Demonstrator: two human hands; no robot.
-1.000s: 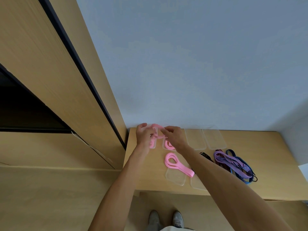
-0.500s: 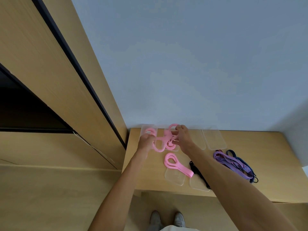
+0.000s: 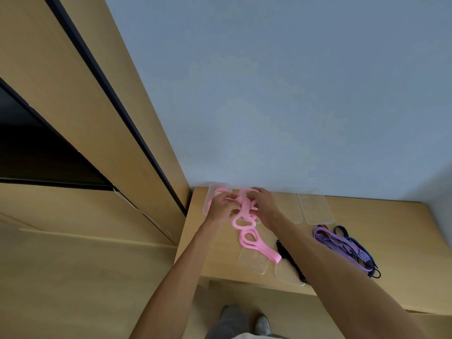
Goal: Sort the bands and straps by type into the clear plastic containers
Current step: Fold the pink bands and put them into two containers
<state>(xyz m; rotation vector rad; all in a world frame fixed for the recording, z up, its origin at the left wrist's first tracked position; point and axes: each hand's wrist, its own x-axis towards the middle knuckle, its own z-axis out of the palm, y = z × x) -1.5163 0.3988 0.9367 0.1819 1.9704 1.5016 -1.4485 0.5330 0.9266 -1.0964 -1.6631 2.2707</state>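
1. the fingers of the left hand (image 3: 222, 207) are curled and pinch a tangle of pink bands (image 3: 245, 209) at its left side.
2. the right hand (image 3: 264, 206) grips the same tangle from the right, its fingers bent round the upper loops.
3. the pink bands sit bunched between the two hands, above the back left part of the wooden table (image 3: 396, 250); one loop droops toward the tabletop.
4. behind the left hand a clear container (image 3: 210, 195) lies by the wall with more pink inside it.
5. just in front of the hands another pink band (image 3: 256, 244) lies looped on the table, its tail across a clear container (image 3: 254, 264) at the front edge.
6. a black strap (image 3: 289, 259) lies beside it, partly hidden by the right forearm, over a further clear container (image 3: 287, 276).
7. two clear containers (image 3: 315, 207) rest by the wall to the right.
8. further right lies a heap of purple (image 3: 342, 245) and blue straps (image 3: 362, 253).
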